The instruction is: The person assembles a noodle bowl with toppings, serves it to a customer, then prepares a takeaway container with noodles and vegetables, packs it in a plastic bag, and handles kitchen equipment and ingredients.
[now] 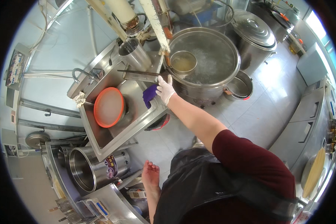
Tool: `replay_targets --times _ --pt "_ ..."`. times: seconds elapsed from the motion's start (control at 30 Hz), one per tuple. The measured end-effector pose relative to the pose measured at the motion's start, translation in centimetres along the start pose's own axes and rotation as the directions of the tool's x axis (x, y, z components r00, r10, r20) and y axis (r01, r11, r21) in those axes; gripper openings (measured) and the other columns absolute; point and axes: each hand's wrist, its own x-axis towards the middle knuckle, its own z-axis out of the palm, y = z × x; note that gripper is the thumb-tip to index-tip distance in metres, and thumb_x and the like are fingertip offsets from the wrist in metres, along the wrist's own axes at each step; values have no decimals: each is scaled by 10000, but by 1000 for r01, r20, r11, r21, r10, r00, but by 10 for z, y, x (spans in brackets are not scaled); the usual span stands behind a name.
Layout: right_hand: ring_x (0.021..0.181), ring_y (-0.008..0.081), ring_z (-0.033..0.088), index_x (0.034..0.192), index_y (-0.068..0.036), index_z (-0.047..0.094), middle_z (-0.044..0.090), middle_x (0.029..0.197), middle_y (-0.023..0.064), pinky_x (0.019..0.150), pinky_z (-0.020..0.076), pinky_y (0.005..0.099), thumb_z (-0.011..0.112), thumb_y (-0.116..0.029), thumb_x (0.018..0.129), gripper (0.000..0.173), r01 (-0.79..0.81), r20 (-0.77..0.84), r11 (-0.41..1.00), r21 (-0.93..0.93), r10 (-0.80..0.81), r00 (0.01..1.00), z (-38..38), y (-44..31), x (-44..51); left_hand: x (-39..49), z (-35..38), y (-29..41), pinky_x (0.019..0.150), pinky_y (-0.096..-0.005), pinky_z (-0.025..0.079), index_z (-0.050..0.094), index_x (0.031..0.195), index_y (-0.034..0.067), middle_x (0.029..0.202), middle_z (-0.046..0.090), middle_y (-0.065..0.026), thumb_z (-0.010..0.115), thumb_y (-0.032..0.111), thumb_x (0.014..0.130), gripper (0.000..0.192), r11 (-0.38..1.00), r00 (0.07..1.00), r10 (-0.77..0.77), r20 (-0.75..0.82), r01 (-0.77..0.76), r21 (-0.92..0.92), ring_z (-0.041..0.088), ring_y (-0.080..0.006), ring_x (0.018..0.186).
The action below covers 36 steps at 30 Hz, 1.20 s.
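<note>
My right hand [165, 90], in a white glove, reaches to the corner between the sink and a large steaming pot [201, 81]. Its fingertips meet a long dark stick-like handle [140, 72]; whether they grip it, I cannot tell. A purple cloth [149, 95] drapes beside this hand on the sink's inner edge. In the big pot, against its left side, sits a small round metal pan or ladle [183, 62] with cloudy yellowish liquid. My bare left hand [151, 175] hangs low by my dark apron [196, 179], palm up with fingers loosely curled, and holds nothing visible.
The steel sink [120, 140] holds an orange-red basin [109, 107] under a tap [85, 73]. A tall metal cylinder [137, 56] stands behind. A lidded stockpot [253, 42] and a metal bucket [239, 85] flank the steaming pot. An open steel pot [100, 168] lies lower left.
</note>
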Motion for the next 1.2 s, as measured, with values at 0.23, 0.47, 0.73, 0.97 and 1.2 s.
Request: replay_targets --times 0.23,0.47,0.73,0.97,1.2 --pt "582 54 421 1095 -222 671 516 704 -84 568 338 220 713 -303 894 221 168 -144 959 227 -138 980 27 -14 54 77 58 16 756 -307 476 595 1136 83 908 623 -8 581 187 968 198 987 992 -19 127 -3 163 569 -134 791" --pt "728 97 491 1111 -83 639 555 849 26 672 441 261 509 80 875 315 512 225 271 -815 -666 711 -62 -72 -100 113 196 -12 904 -321 479 512 1351 79 1270 607 -80 536 298 1002 413 920 893 -77 443 -108 377 600 -166 1017" --pt "610 88 400 860 -50 560 454 721 -20 556 370 264 487 -81 985 147 368 -50 579 -727 -580 813 -108 -138 -196 115 291 -97 1031 -365 452 530 1293 31 1339 573 -127 456 357 1031 425 923 723 -309 618 71 379 558 -232 1224" --pt "673 106 519 781 -13 665 604 769 28 627 411 258 513 -191 976 304 541 414 6 -841 -638 650 -114 -259 -177 141 295 -88 1002 -375 451 439 1393 18 1370 534 -131 597 324 967 548 734 921 -35 389 -241 635 538 -223 1219" --pt "872 225 607 961 -12 701 629 922 90 798 466 315 677 -139 896 144 548 519 223 -806 -177 836 -105 -190 -17 203 251 -21 1055 -372 364 535 1344 8 1386 539 -89 577 319 964 493 718 932 264 250 -363 594 456 -199 1311"
